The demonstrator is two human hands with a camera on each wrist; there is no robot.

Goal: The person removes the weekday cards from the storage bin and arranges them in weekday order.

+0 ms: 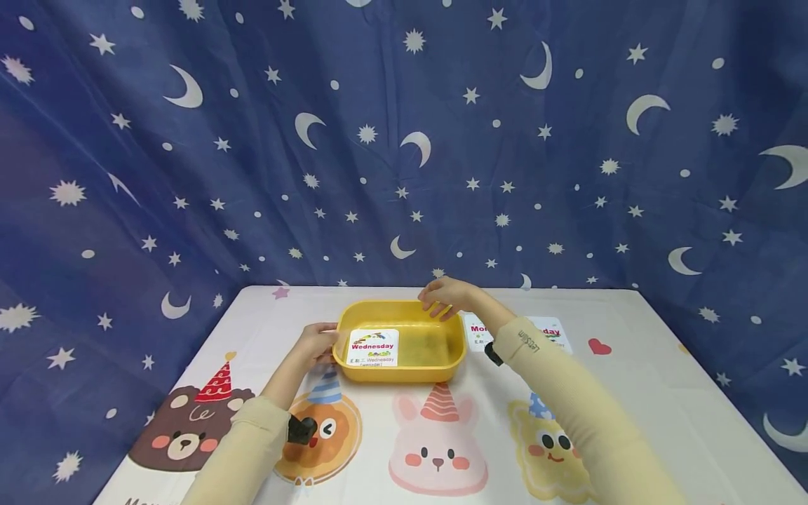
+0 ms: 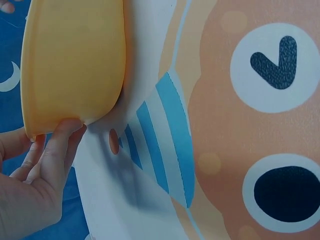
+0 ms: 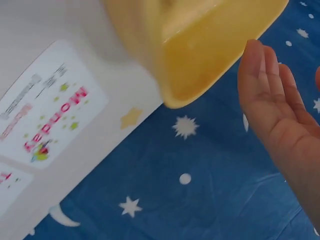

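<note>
As grip (image 1: 315, 341) holds tub (image 1: 399, 376), card (image 1: 374, 348) fits.

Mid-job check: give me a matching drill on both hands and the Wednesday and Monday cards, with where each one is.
Column 1
1. Left hand
2. Right hand
3. Wednesday card
4. Monday card

Column 2
A. Inside the yellow tray
B. At the tray's far rim
C. On the table, right of the tray
D. Gripping the tray's left end

Pairs: 1-D, 2-B, 3-A, 4-C
</note>
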